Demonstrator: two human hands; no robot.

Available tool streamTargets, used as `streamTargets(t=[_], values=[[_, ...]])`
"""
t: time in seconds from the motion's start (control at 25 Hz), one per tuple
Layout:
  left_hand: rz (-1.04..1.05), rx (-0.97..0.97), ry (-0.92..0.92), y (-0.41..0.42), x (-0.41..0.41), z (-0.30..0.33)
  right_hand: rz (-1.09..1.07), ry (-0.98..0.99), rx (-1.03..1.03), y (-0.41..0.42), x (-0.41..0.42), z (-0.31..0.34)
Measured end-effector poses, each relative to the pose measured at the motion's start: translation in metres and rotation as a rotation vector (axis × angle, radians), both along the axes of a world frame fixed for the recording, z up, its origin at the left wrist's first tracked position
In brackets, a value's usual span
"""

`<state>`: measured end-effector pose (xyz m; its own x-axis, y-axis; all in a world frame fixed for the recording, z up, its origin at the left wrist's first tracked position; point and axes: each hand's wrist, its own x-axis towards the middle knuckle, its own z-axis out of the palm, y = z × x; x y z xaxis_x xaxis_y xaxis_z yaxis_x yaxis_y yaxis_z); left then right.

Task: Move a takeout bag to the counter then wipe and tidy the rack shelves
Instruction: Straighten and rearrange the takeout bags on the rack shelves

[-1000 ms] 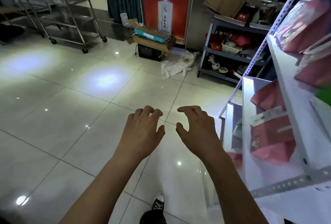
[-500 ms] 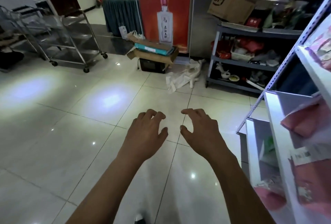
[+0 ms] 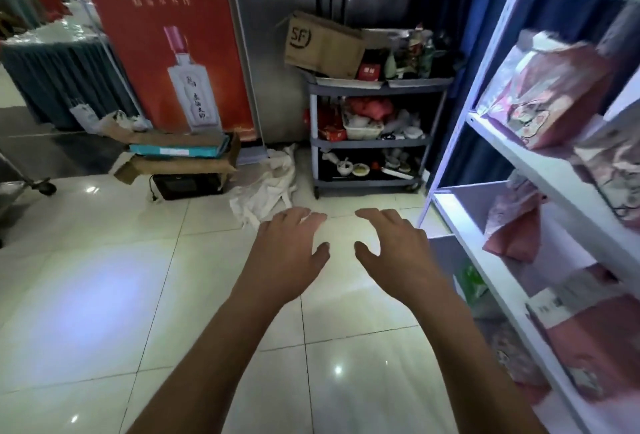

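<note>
Over the shiny tiled floor [image 3: 104,295], the left hand [image 3: 289,257] and right hand [image 3: 398,253] float side by side, fingers loose, holding nothing. Pink crinkly takeout bags [image 3: 550,94] sit on the white metal rack [image 3: 491,142] at right. Behind stands a grey cart [image 3: 374,142] with a brown cardboard box [image 3: 322,45].

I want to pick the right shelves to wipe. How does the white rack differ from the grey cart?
The white rack stands beside the right hand and holds pink bags; the grey cart stands further back against the wall, crowded with dishes, a cardboard box on top. Both have open shelves.
</note>
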<state>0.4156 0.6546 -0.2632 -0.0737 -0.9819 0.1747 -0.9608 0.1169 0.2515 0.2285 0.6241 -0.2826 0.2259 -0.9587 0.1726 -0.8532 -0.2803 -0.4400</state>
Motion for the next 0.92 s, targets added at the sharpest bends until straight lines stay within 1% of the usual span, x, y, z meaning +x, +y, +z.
streamTargets(t=[0.16,0.4,0.68,0.8,0.92], values=[[-0.185,-0.017,0.009,-0.077,0.008,0.014,-0.196,-0.015,-0.018,-0.039,0.004,0.012],[-0.399,0.005,0.010,-0.172,-0.019,0.013,-0.406,-0.039,0.019,-0.098,-0.022,0.013],[-0.589,-0.013,-0.010,-0.287,-0.085,0.023,-0.578,-0.077,-0.001,-0.183,-0.077,0.018],[-0.670,-0.049,0.040,-0.326,-0.116,0.036,-0.629,-0.043,-0.048,-0.208,-0.103,0.031],[-0.742,-0.050,0.078,-0.356,-0.146,0.047,-0.715,-0.002,-0.073,-0.217,-0.130,0.049]])
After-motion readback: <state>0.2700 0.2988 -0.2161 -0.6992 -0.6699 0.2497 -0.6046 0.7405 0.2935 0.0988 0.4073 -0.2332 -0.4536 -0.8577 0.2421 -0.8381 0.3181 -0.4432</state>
